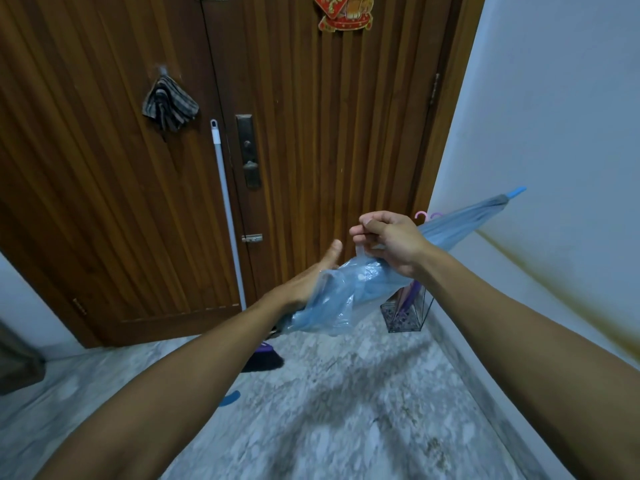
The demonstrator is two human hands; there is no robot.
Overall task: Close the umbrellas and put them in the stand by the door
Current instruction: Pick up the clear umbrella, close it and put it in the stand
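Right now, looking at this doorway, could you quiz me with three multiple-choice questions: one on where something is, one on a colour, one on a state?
1. Where is the umbrella stand?
A. left of the door
B. in the corner right of the door
C. behind the person

2. What colour is the held umbrella?
A. red
B. black
C. light blue

3. What state is it in?
A. folded
B. fully open
C. already in the stand

Answers: 1 B, it stands where the door meets the white wall. 2 C, its canopy is pale blue. 3 A, the left hand holds the gathered canopy while the right hand pinches its strap.
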